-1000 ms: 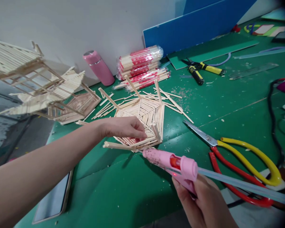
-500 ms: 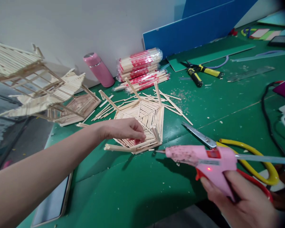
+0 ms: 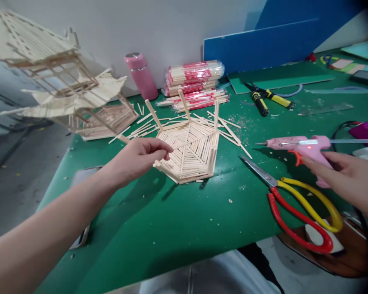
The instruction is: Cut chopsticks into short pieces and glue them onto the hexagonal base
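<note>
Near the middle of the frame, the left hand [image 3: 138, 157] reaches in from the lower left and its fingers [image 3: 162, 154] pinch the near left edge of a hexagonal stick panel [image 3: 188, 153], a flat piece built of pale wooden sticks with several upright sticks rising from its corners. The panel lies on the green table [image 3: 184, 220], slightly above centre.

At the right edge of the frame, the right hand [image 3: 351, 179] closes its fingers around the grip of a pink glue gun [image 3: 297, 146]. The gun is held level above the table with its nozzle pointing left, well apart from the panel, and a small light glows on its body. A clear glue stick [image 3: 355, 141] runs out of its back toward the right edge.

Just below the gun, a pair of scissors with red and yellow handles [image 3: 300, 208] lies on the table, blades pointing up and left.

Behind the panel, loose sticks [image 3: 227, 130] are scattered, and wrapped bundles of chopsticks [image 3: 193, 77] rest against the wall beside a pink bottle [image 3: 141, 75]. Yellow-handled pliers [image 3: 268, 98] lie to the upper right, in front of a blue board [image 3: 263, 45]. In the upper left stands a taller stick model [image 3: 55, 81] with tiered roofs. A phone [image 3: 79, 179] lies flat at the table's left edge, partly hidden by the left forearm.
</note>
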The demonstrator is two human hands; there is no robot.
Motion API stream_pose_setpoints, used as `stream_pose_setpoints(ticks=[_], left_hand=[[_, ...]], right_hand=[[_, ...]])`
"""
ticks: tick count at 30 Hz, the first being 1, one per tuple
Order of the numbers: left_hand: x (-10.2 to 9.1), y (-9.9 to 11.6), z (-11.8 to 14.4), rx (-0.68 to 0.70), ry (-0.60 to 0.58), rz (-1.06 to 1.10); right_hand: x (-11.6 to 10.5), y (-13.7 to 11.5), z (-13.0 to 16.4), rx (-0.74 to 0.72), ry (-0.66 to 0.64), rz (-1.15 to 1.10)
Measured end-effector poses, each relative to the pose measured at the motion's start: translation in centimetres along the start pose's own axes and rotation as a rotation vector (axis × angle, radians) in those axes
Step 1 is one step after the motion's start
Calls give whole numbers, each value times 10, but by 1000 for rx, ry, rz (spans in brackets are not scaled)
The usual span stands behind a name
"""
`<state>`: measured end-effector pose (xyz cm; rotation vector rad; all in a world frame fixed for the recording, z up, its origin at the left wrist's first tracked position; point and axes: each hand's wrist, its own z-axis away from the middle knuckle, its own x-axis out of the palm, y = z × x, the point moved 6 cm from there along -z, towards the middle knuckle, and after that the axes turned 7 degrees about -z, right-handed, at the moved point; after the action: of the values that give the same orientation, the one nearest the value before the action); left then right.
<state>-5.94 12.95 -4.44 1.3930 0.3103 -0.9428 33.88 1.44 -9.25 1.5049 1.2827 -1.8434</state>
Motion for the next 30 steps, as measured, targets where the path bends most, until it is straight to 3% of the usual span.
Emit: stream_pose_setpoints(ticks=[4,8,9,11,14,16,18,23,30], left_hand=[[4,-12,33,-4,101,-20],[16,-17,54,85,137,-122],[19,-16,57,115,154,-156],[25,-14,60,163,184,-205],[34,-10,59,222,211,-231],[40,-7,56,256,221,-234],[45,-5,53,275,231,-226],[52,-7,46,229,266,-153],[59,-13,44,220,267,-31]], right_hand=[[8,-5,-12,52,-68,34],[-2,-27,0,-188,168,93],[-5,-38,8,-244,243,26],[-5,-64,28,-341,257,-263],[15,-116,53,-511,22,-643],[33,-146,65,-587,-138,-744],[46,-167,69,-647,-195,-773],[67,-191,68,-715,-332,-821],[71,-204,68,-721,-420,-906]])
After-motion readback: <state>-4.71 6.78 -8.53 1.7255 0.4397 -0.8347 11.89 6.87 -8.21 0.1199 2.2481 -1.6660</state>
